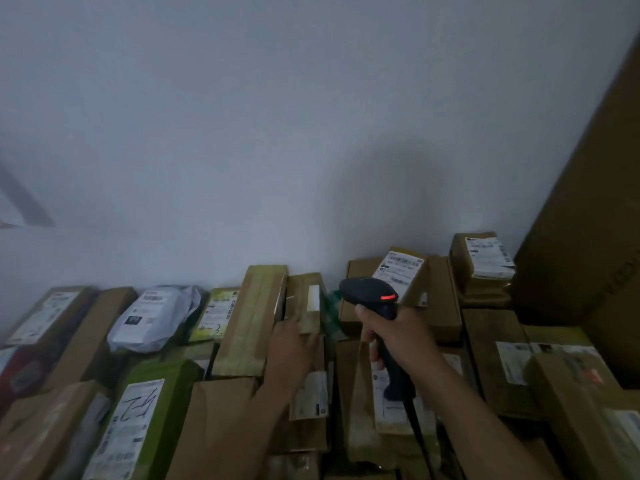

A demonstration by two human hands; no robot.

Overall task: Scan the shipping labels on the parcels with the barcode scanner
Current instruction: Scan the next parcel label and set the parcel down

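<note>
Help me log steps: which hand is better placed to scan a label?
Right: the right hand grips the barcode scanner near a labelled box; the left hand only touches a parcel.

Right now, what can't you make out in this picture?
All in the head view:
labels: print too small and blurred to read.
scanner: its window faces away from the camera.
label below the scanner: partly covered by the scanner.
cable: runs off the bottom edge.
carton: cut off by the right edge.
</note>
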